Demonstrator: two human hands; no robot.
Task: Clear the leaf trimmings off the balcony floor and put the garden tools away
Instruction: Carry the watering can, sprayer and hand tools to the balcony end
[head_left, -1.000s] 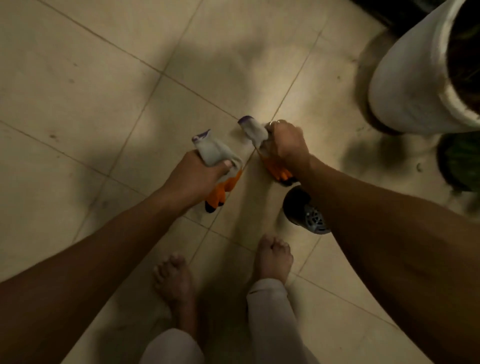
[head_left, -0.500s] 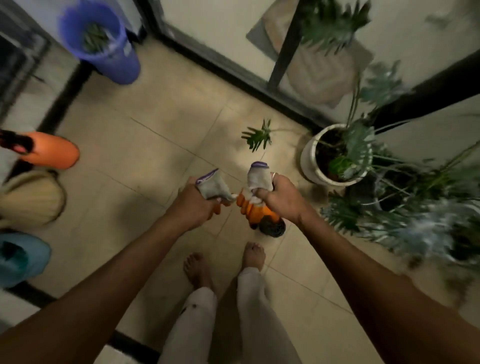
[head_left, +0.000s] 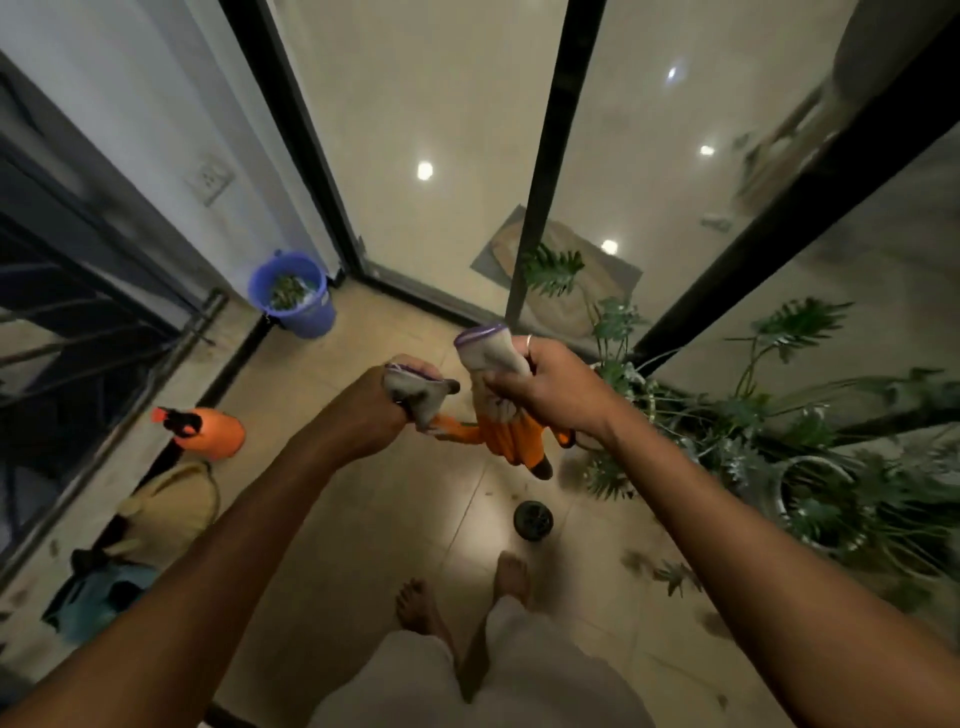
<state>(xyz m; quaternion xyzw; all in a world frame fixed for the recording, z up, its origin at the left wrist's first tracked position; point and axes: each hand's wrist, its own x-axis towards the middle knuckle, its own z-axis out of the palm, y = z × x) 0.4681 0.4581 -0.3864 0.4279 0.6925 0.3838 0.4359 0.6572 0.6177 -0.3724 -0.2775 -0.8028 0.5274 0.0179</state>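
Left hand (head_left: 371, 410): at 11 o'clock from the bare feet (head_left: 415, 603), raised in front of the body, fist closed around the first garden glove (head_left: 418, 395).
First garden glove: grey cuff with a purple edge bunched at the top of the fist; an orange part pokes out below.
Right hand (head_left: 553, 387): at 12 o'clock, just beside the left, fingers wrapped around the second garden glove (head_left: 501, 415); a ring (head_left: 528, 340) shows on one finger.
Second garden glove: cuff up, orange fingers hanging down, one dark fingertip lowest; it is close to the first glove, though I cannot tell whether they touch.
Leaf trimmings (head_left: 670, 574): scattered on the tiled floor (head_left: 395, 519) at 3 o'clock, near the plants.
Blue bucket (head_left: 293, 296): far corner at 11 o'clock, upright, with green cuttings (head_left: 288, 291) inside.
Orange spray bottle (head_left: 210, 431): at 10 o'clock by the railing, black nozzle pointing left.
Straw-coloured item (head_left: 166, 512): at 9 o'clock, just behind the bottle; too blurred to name.
Black round object (head_left: 532, 519): on the floor at 12 o'clock, just ahead of the right foot.
Potted plants (head_left: 779, 467): crowded at 2 to 3 o'clock against the glass door (head_left: 441, 104).
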